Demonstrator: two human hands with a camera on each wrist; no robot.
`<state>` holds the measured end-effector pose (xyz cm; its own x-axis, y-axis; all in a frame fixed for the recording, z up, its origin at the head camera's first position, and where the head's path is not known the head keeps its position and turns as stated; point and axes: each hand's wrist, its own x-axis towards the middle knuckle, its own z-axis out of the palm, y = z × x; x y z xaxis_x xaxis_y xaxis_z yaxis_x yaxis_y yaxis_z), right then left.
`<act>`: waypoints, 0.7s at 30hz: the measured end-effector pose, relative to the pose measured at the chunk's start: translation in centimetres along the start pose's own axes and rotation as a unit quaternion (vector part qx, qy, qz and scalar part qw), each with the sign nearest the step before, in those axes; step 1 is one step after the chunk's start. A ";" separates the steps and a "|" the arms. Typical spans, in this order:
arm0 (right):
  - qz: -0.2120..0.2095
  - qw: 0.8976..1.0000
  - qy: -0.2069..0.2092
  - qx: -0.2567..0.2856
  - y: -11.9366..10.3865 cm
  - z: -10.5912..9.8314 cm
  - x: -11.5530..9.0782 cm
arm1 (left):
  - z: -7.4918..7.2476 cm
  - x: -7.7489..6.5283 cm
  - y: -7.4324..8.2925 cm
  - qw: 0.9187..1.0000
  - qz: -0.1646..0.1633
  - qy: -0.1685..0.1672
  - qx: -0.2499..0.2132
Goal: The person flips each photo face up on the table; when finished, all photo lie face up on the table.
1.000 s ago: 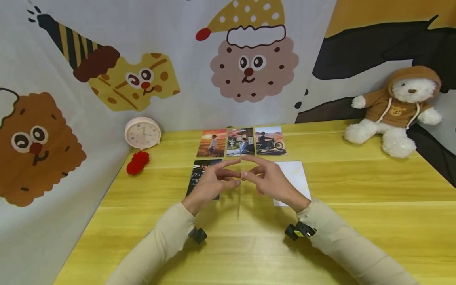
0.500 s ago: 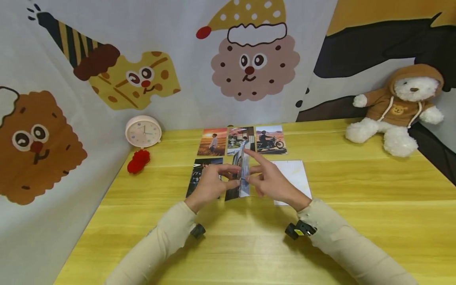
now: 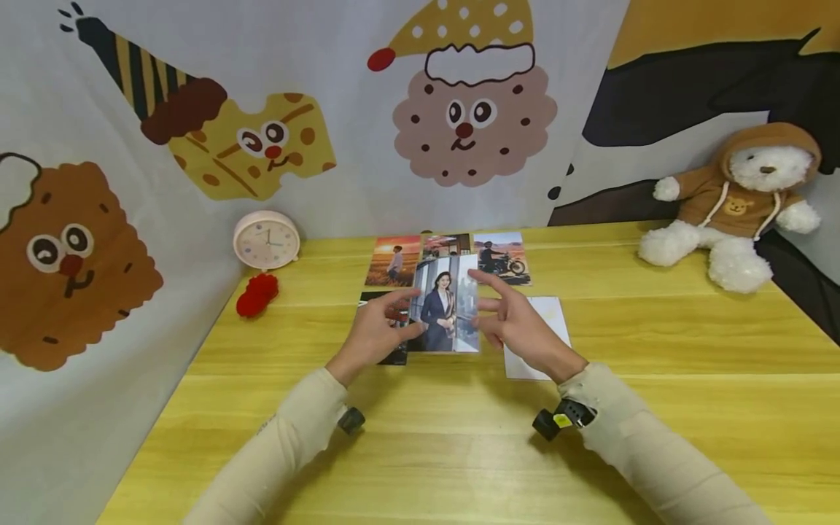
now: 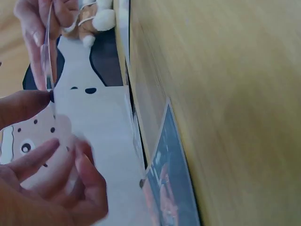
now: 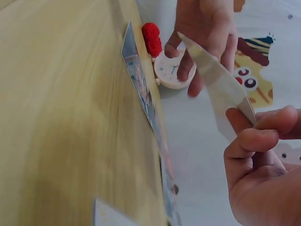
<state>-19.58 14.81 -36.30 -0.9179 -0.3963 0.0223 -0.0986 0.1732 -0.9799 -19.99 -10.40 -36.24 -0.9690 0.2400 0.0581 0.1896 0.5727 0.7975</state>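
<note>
Upright between my two hands is a photo card [image 3: 446,306] of a person in a dark suit beside tall windows, its picture toward the head camera. My left hand [image 3: 374,332] holds its left edge, thumb in front near the lower part. On the right edge, my right hand [image 3: 525,332] pinches the card; the right wrist view shows thumb and finger closed on its pale back [image 5: 218,84]. Behind it lie a sunset photo [image 3: 392,261], a partly covered garden photo [image 3: 446,243] and a motorcycle photo [image 3: 502,257]. A dark photo [image 3: 395,357] lies under my left hand.
A white card [image 3: 554,313] lies beside my right hand. At the back left stand a pink clock [image 3: 266,240] and a red fuzzy object [image 3: 257,295]. A white teddy bear [image 3: 735,208] in a brown hoodie sits at the back right, against a cartoon cloth backdrop.
The held card was edge-on to the head camera, then partly turned, and now its picture faces it. My hands have moved slightly apart along its two sides.
</note>
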 end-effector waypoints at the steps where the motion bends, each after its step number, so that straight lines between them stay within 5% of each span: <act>1: 0.002 1.000 0.002 0.006 0.1 -0.2 0.0 | 0.0 0.1 -0.1 1.000 0.001 -0.003 -0.012; 6: 0.028 1.000 0.010 -0.003 0.7 -0.7 0.4 | -0.1 0.4 -0.2 0.999 -0.004 -0.015 -0.029; 11: 0.057 0.992 -0.005 -0.116 1.3 -0.7 1.1 | 0.2 0.9 -0.4 0.998 -0.026 -0.047 0.013; 15: 0.071 0.969 -0.029 -0.235 1.5 -0.5 1.5 | 0.5 1.3 -0.6 0.993 -0.032 -0.089 0.066; 21: 0.076 0.934 -0.051 -0.346 1.6 0.2 2.0 | 0.9 2.0 -0.8 0.982 -0.026 -0.128 0.138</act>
<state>-21.50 14.15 -37.81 -0.9034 -0.3979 -0.1597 -0.2279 0.7611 -0.6073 -21.89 -9.67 -37.36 -0.9140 0.3731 -0.1593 0.2107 0.7721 0.5996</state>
